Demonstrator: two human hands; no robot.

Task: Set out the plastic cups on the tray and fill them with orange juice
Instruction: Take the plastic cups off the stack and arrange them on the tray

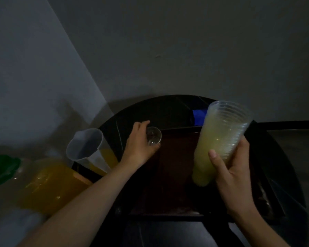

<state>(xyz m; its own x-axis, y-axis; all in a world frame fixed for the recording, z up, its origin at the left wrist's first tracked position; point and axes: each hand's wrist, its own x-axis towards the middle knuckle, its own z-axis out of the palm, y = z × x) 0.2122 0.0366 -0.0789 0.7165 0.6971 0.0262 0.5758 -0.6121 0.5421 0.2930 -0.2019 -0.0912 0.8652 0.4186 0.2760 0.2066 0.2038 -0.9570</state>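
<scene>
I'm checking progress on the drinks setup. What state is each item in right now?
Single cup: upright, empty, held by left hand at the tray's far left corner.
Cup stack: nested, tilted, gripped in right hand above the tray.
Tray: no other cups on it.
Jug: open-topped, partly full of juice.
Bottle: holds juice.

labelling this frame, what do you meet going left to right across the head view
green lid → orange juice bottle → measuring jug → left hand → single clear cup → stack of cups → right hand

A blue object (199, 117) lies on the round dark table (125, 120) by the wall (168, 41).
</scene>
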